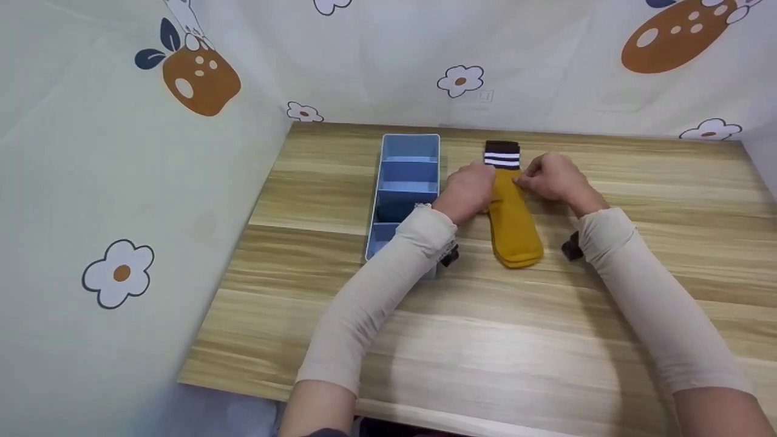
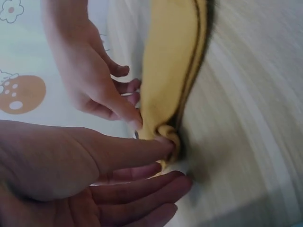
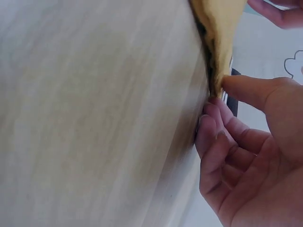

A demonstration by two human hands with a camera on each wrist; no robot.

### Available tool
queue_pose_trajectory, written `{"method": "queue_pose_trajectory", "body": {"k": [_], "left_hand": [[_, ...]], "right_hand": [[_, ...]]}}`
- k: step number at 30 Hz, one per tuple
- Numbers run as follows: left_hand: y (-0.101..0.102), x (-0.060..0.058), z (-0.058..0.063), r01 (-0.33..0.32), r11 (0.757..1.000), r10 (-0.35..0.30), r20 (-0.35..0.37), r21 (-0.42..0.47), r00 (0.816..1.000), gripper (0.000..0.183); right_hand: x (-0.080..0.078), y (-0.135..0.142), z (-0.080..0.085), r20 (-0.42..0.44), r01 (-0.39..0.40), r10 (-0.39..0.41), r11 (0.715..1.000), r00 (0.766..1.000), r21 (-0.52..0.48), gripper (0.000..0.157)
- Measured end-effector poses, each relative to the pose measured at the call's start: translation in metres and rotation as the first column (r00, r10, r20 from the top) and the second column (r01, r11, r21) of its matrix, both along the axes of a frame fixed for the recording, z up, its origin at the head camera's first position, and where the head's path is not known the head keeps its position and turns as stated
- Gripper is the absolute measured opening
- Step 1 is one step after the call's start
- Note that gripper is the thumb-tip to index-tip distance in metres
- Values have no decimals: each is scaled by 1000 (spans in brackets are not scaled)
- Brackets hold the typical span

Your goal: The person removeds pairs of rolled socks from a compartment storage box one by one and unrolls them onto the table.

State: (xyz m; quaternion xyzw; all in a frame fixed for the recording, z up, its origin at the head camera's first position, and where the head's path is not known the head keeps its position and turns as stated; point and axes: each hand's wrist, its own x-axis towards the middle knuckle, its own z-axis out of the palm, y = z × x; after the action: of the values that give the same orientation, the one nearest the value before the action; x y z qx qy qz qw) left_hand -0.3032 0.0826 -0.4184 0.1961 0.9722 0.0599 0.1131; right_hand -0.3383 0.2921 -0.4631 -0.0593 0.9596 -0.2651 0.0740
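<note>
A pair of mustard-yellow socks (image 1: 515, 227) lies flat, one on the other, on the wooden table, toes toward me. Their dark cuffs (image 1: 502, 147) carry white stripes and point to the back wall. My left hand (image 1: 468, 191) pinches the left edge of the socks below the cuff; in the left wrist view the fabric (image 2: 169, 135) bunches under the thumb. On the opposite edge, my right hand (image 1: 555, 177) pinches the socks between thumb and fingers, as the right wrist view shows the thumb pressing the yellow fabric (image 3: 220, 42).
Left of the socks stands a blue divided box (image 1: 408, 145) with several compartments in a row; a dark item (image 1: 393, 209) lies in one. My left forearm covers its near end. A patterned wall covering (image 1: 376, 73) rises behind the wooden table (image 1: 291, 267).
</note>
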Motion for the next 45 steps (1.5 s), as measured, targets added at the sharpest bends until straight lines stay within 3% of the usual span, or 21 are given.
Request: {"method": "queue_pose_trajectory", "body": {"k": [9, 20, 24, 28, 33, 37, 41, 45], "left_hand": [[-2, -4, -7, -20, 1000, 20, -7, -7, 1000, 24], [1, 0, -5, -52, 999, 52, 7, 3, 999, 24], [2, 0, -5, -22, 1000, 22, 18, 8, 1000, 22], [3, -1, -4, 52, 998, -51, 36, -38, 998, 24], [4, -3, -1, 97, 990, -84, 126, -101, 988, 25], [5, 0, 1, 115, 978, -93, 128, -176, 987, 29], [8, 4, 1, 122, 956, -97, 107, -265, 990, 36], [10, 6, 4, 115, 945, -86, 109, -306, 990, 38]], "right_hand": [[3, 3, -2, -6, 3, -3, 997, 1000, -74, 30], [4, 22, 2, -3, 40, -40, 998, 999, -43, 29], [4, 34, 3, 21, 60, -59, 998, 998, -28, 31], [2, 40, 2, 19, 73, -73, 997, 997, -38, 30], [-5, 35, -4, -51, -35, 32, 997, 998, -64, 29], [-9, 31, -6, -93, -143, 142, 990, 985, -1, 39], [-9, 30, -4, -100, -176, 182, 982, 978, 62, 44], [-9, 34, -1, -87, -157, 165, 984, 982, 87, 50]]}}
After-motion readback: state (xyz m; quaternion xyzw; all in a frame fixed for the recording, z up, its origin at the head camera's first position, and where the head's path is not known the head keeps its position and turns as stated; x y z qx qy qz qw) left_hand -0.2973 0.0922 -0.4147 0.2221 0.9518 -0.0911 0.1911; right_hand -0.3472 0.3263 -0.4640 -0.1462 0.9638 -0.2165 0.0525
